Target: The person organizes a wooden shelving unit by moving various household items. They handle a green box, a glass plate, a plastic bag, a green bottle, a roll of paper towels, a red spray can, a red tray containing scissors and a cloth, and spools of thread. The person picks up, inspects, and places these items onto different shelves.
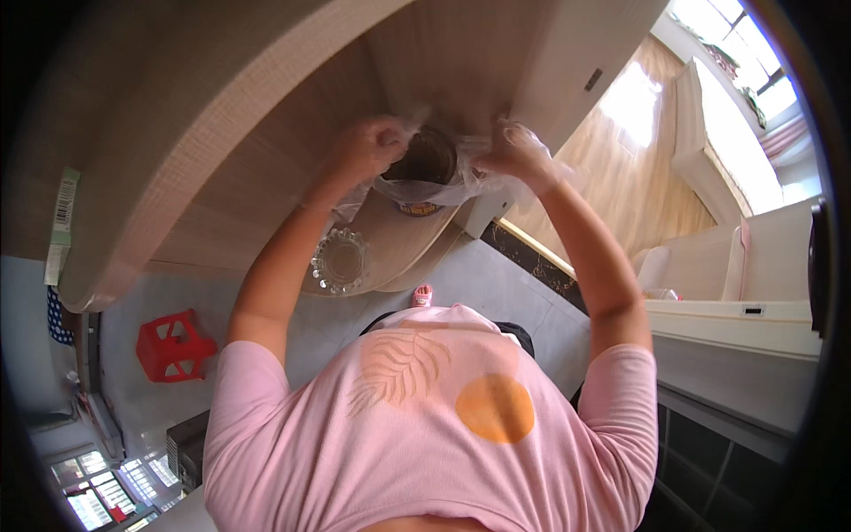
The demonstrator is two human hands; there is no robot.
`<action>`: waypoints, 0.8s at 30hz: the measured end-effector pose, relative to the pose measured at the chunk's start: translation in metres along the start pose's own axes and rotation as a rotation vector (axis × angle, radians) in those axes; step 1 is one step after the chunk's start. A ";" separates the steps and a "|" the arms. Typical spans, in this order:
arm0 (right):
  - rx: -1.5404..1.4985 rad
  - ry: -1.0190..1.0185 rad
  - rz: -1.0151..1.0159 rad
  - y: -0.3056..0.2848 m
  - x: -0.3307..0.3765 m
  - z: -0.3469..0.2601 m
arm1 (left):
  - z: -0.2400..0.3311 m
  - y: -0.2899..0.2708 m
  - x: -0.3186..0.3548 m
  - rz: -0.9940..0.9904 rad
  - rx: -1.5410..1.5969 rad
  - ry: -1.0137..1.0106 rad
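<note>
A thin clear plastic bag (424,192) is spread around a round, dark-inside container (432,158) on a pale wooden shelf (403,238). A patch of coloured print shows through the bag at the container's near side. My left hand (365,152) is closed on the bag's edge at the container's left. Across from it, my right hand (517,158) grips the bag on the right side, fingers bent. What the container holds, I cannot make out. Nearer to me on the shelf, below my left hand, lies a clear glass dish (340,261) with a beaded rim.
Curved wooden boards (239,106) surround the shelf on the left and above. A green and white packet (62,226) rests at the far left. On the grey tiled floor stands a red plastic stool (175,347). To the right, a doorway sill (532,257) borders a wood-floored room.
</note>
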State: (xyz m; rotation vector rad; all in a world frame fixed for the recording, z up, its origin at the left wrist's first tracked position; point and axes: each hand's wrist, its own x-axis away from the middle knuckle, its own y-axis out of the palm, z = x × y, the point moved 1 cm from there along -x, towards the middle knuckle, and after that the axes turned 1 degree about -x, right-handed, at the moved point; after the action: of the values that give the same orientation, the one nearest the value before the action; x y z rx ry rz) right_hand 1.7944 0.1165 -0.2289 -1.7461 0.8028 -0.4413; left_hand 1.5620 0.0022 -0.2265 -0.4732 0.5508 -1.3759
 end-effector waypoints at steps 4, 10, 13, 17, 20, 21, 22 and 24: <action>0.025 -0.155 -0.404 0.022 -0.035 0.005 | 0.005 0.034 -0.010 -0.117 -0.133 0.249; -0.578 -0.279 0.078 -0.001 -0.032 0.001 | 0.001 0.056 -0.013 -0.269 -0.283 0.308; -0.549 -0.290 0.110 -0.014 -0.032 -0.021 | -0.002 0.060 -0.008 -0.214 -0.101 0.410; -0.351 -0.258 -0.165 -0.014 -0.059 -0.073 | -0.001 0.053 -0.011 -0.277 -0.166 0.394; 0.049 -0.322 0.011 -0.036 -0.037 -0.093 | -0.029 0.041 -0.014 -0.264 0.005 0.195; 0.033 -0.305 0.044 -0.038 -0.035 -0.090 | -0.035 0.035 -0.011 -0.238 0.208 0.019; 0.018 -0.291 0.079 -0.041 -0.034 -0.087 | -0.041 0.030 -0.009 -0.209 0.409 -0.159; 0.039 -0.407 0.114 -0.034 -0.044 -0.063 | -0.009 0.015 -0.012 -0.429 0.491 -0.018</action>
State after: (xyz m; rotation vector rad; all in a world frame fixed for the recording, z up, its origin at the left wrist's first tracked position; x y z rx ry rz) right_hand 1.7326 0.1099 -0.1719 -1.6687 0.5912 -0.0196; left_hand 1.5669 0.0161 -0.2415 -0.2043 0.0798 -1.8469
